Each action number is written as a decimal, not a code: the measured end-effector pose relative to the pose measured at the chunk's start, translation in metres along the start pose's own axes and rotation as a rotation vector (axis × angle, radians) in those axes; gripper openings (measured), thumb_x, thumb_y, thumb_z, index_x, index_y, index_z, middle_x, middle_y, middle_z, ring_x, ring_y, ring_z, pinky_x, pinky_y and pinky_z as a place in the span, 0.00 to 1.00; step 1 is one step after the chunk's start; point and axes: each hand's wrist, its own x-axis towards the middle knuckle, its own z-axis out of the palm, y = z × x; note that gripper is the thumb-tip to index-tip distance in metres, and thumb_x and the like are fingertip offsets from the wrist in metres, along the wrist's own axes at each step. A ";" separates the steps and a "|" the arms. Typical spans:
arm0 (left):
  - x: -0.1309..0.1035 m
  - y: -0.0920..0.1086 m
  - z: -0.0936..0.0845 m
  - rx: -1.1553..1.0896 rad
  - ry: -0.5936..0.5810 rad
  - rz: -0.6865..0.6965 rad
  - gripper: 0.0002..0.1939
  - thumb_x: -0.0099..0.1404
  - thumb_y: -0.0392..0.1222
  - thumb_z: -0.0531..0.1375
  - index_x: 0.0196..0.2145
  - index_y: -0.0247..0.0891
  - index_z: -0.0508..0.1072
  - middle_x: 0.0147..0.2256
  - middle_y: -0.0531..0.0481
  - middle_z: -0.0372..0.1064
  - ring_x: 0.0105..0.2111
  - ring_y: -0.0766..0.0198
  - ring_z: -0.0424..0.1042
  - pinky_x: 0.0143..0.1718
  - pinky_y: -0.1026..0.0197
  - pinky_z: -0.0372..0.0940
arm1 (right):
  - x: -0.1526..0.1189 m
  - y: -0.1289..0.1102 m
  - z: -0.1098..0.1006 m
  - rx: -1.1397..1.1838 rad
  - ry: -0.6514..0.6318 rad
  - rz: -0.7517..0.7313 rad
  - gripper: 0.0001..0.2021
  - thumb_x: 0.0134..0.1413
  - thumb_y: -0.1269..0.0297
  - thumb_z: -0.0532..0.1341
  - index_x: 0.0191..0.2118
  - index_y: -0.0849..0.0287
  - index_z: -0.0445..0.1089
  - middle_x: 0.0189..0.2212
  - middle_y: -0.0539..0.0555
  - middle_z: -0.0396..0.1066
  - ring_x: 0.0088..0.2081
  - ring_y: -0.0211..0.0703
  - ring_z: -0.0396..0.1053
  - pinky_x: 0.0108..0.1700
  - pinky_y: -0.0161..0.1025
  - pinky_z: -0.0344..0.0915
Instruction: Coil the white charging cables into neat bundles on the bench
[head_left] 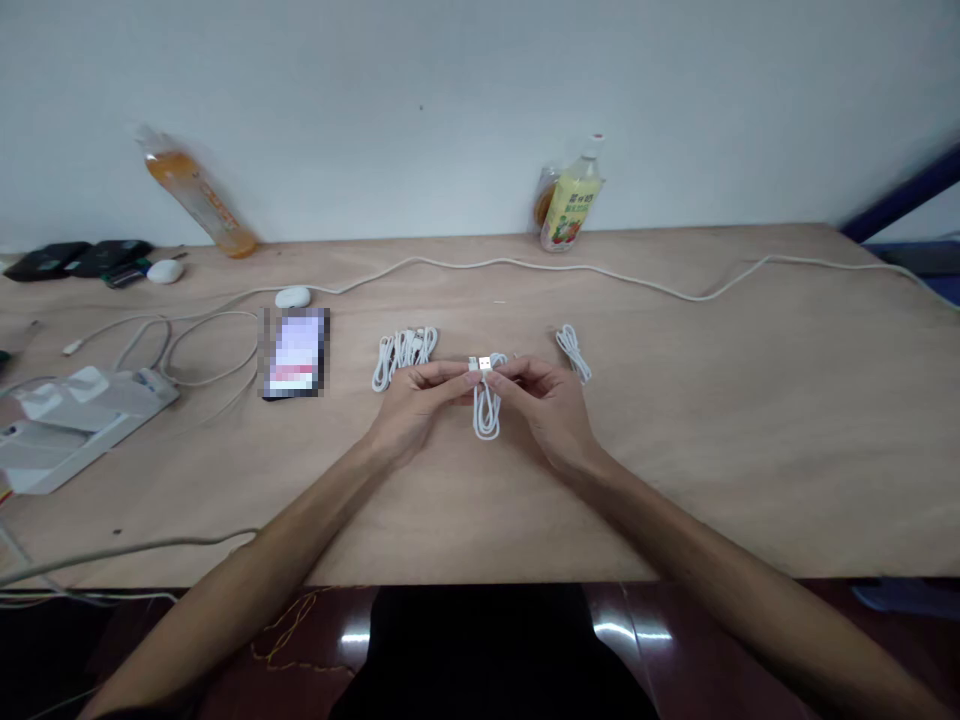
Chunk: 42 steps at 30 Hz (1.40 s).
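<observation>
Between my two hands is a coiled white USB cable point(487, 415), its metal USB plug point(484, 363) facing up and its loops hanging below my fingers. My left hand point(412, 405) pinches it from the left with thumb and fingers. From the other side my right hand point(551, 405) grips the same cable near the plug. Several bundled white cables point(409, 345) lie on the table just beyond my left hand. Another white cable bundle point(573, 352) rests beyond my right hand.
A phone point(296, 352) and white case point(292, 298) lie left, near a power strip point(90, 430) with chargers. A long white cord point(502, 262) crosses the wooden table point(750, 420). An orange drink bottle point(199, 195) and a yellow-labelled bottle point(574, 200) stand by the wall.
</observation>
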 end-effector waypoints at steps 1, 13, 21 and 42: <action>0.000 0.000 0.000 -0.006 -0.007 0.001 0.15 0.52 0.50 0.81 0.32 0.39 0.88 0.39 0.44 0.87 0.39 0.56 0.83 0.52 0.50 0.76 | 0.000 0.000 0.000 0.000 0.003 -0.001 0.12 0.50 0.51 0.78 0.31 0.53 0.82 0.31 0.51 0.81 0.34 0.44 0.73 0.39 0.43 0.71; 0.001 -0.001 -0.001 -0.059 -0.026 0.001 0.15 0.52 0.51 0.81 0.33 0.40 0.89 0.39 0.43 0.87 0.37 0.58 0.82 0.49 0.52 0.77 | 0.001 0.002 -0.001 -0.017 -0.005 -0.019 0.12 0.52 0.51 0.77 0.32 0.53 0.81 0.32 0.51 0.81 0.34 0.43 0.73 0.39 0.43 0.71; 0.001 -0.002 -0.001 -0.055 -0.056 0.009 0.18 0.55 0.55 0.80 0.34 0.38 0.89 0.39 0.41 0.87 0.38 0.56 0.83 0.47 0.53 0.77 | 0.003 0.004 -0.002 -0.043 -0.017 -0.026 0.13 0.55 0.49 0.75 0.33 0.53 0.82 0.33 0.52 0.81 0.35 0.44 0.74 0.41 0.44 0.72; -0.001 -0.001 0.001 0.071 0.086 0.061 0.21 0.49 0.54 0.82 0.32 0.38 0.84 0.30 0.49 0.83 0.32 0.59 0.82 0.43 0.54 0.78 | 0.003 0.003 -0.002 0.000 -0.137 0.002 0.15 0.54 0.45 0.76 0.35 0.50 0.88 0.35 0.52 0.84 0.38 0.46 0.77 0.47 0.47 0.75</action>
